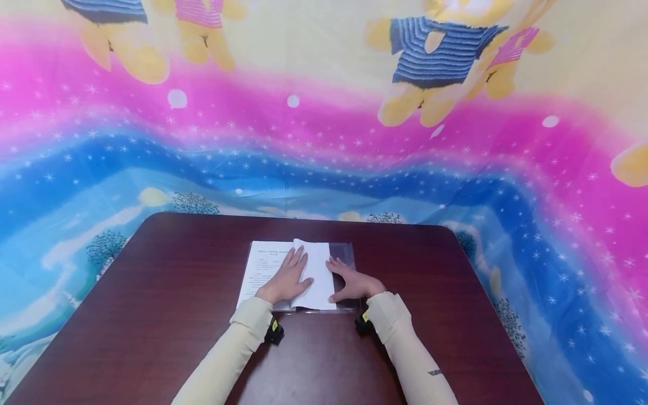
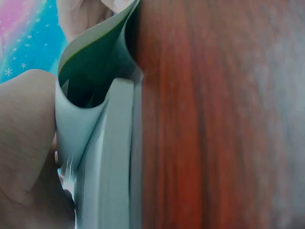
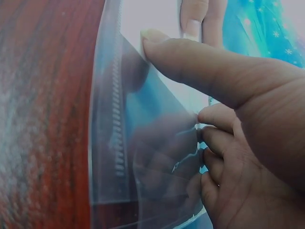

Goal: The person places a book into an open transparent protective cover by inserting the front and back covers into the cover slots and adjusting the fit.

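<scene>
A stack of paper sheets (image 2: 116, 157) with a printed page (image 1: 260, 275) on its left side lies on the table. A blank white sheet (image 1: 319, 270) covers its right part, and the left wrist view shows a sheet curling up in a loop. My left hand (image 1: 288, 278) rests on the paper with fingers stretched out. At the white sheet's right edge is my right hand (image 1: 354, 281), thumb and fingers spread apart and touching the edge. Clear plastic (image 3: 162, 157) with a ridged strip lies beneath that hand and sticks out past the paper.
The dark reddish-brown table (image 1: 167, 315) extends around the papers. Behind and beside it hangs a cloth (image 1: 324, 146) printed with bears and snowflakes. Black wrist cameras (image 1: 274, 332) sit under the light sleeves (image 1: 228, 354).
</scene>
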`<state>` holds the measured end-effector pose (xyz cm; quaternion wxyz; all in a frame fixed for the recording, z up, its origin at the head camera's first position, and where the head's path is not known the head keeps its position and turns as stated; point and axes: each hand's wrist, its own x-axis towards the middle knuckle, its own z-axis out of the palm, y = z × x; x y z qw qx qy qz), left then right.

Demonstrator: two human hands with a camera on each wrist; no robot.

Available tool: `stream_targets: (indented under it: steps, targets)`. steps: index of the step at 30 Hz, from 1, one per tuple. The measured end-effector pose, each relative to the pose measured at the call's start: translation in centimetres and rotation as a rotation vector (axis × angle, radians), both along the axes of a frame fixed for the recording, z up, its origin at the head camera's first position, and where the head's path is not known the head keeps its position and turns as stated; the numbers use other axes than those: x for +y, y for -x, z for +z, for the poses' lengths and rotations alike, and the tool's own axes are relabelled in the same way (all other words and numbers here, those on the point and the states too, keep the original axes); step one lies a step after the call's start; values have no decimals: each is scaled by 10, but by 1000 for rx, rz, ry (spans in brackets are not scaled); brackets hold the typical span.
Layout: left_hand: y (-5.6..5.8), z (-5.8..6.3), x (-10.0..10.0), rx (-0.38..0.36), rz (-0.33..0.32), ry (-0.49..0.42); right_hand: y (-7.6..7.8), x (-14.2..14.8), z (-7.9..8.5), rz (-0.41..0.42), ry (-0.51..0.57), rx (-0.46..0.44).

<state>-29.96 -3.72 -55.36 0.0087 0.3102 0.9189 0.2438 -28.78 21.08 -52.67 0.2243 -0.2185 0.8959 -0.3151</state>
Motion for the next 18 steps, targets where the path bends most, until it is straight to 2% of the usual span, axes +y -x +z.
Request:
stream_targets:
  steps: [4, 11, 18]
  targets:
    - [-3, 0, 3, -9, -5, -31, 0, -1, -1, 8, -6, 2]
    - [-4, 1, 10, -12, 48, 123, 0, -3, 1, -6, -8, -1]
    - [-5, 2, 14, 9, 48, 150, 0, -3, 2, -1, -10, -9]
